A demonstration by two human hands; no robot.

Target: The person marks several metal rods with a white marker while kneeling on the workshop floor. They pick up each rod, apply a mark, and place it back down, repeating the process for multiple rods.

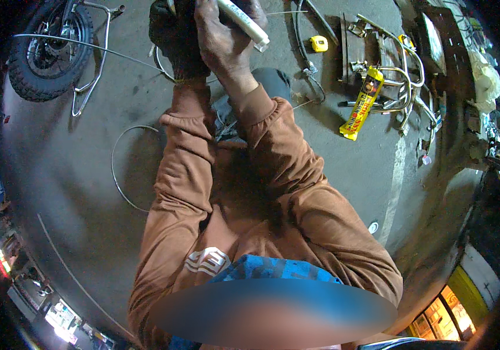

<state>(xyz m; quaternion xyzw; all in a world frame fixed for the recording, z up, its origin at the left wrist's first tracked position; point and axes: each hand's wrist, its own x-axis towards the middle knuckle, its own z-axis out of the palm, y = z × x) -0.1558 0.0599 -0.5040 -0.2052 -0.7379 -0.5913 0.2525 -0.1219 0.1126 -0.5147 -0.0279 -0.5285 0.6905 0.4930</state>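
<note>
My right hand (222, 44), bare below a brown cuff, is closed around a white tube (243, 23) with dark print, whose end points down to the right. Close beside it, my left hand (180, 41) looks very dark, perhaps gloved. Its fingers curl at the upper edge, where a short pale piece shows; what it grips is hidden. A long thin wire (95, 46) crosses from the left to near my left wrist. A loop of similar wire (116, 154) lies on the ground left of my forearm.
At the left, a knobbly-tyred wheel (46, 81) stands by a bent metal tube frame (101, 61). On the right are a yellow tape measure (319, 44), a black cable (298, 38), a yellow packet (362, 105) and bent chrome tubes (407, 87). A small round white item (373, 227) lies nearer.
</note>
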